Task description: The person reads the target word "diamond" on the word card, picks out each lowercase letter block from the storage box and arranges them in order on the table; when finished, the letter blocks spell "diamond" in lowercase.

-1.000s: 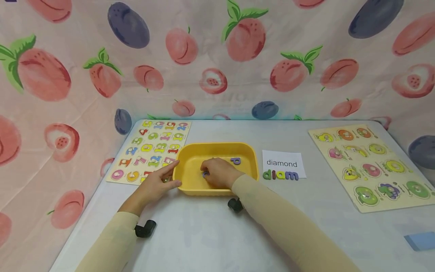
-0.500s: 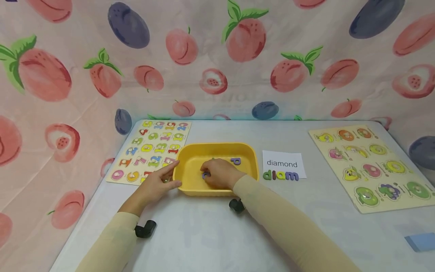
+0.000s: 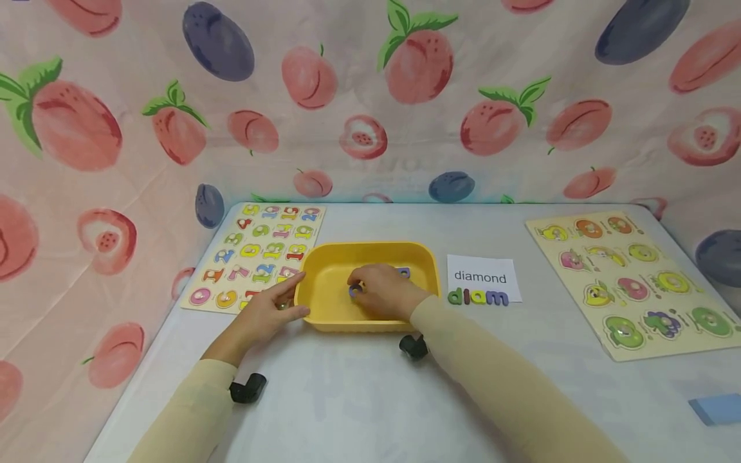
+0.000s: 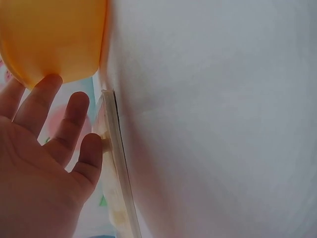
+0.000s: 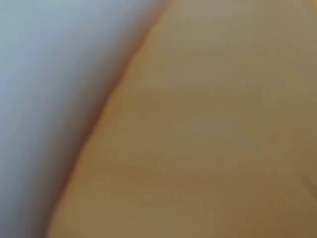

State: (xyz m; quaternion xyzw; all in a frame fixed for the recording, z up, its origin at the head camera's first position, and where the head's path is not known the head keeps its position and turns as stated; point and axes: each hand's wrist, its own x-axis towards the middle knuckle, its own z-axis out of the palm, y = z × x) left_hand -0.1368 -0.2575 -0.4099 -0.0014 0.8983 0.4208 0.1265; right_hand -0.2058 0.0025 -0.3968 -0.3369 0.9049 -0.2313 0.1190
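Observation:
In the head view a yellow tray stands mid-table. My right hand reaches into it and pinches a purple ring-shaped letter, like an "o", between thumb and fingers. Behind that hand another purple letter is partly covered. At the tray's left end my left hand touches the rim with thumb and fingertips. Its lightly bent fingers spread beside the orange-looking wall in the left wrist view. The right wrist view holds only the tray's blurred wall.
Right of the tray, a card reads "diamond", with letters spelling "diam" along its lower edge. A number puzzle board lies behind the left hand. A fruit puzzle board and a blue block are at the right.
My right hand has shifted slightly right and lifted a little, the purple ring-shaped letter moving with it, and now covers more of the other purple letter. The left hand stays at the tray.

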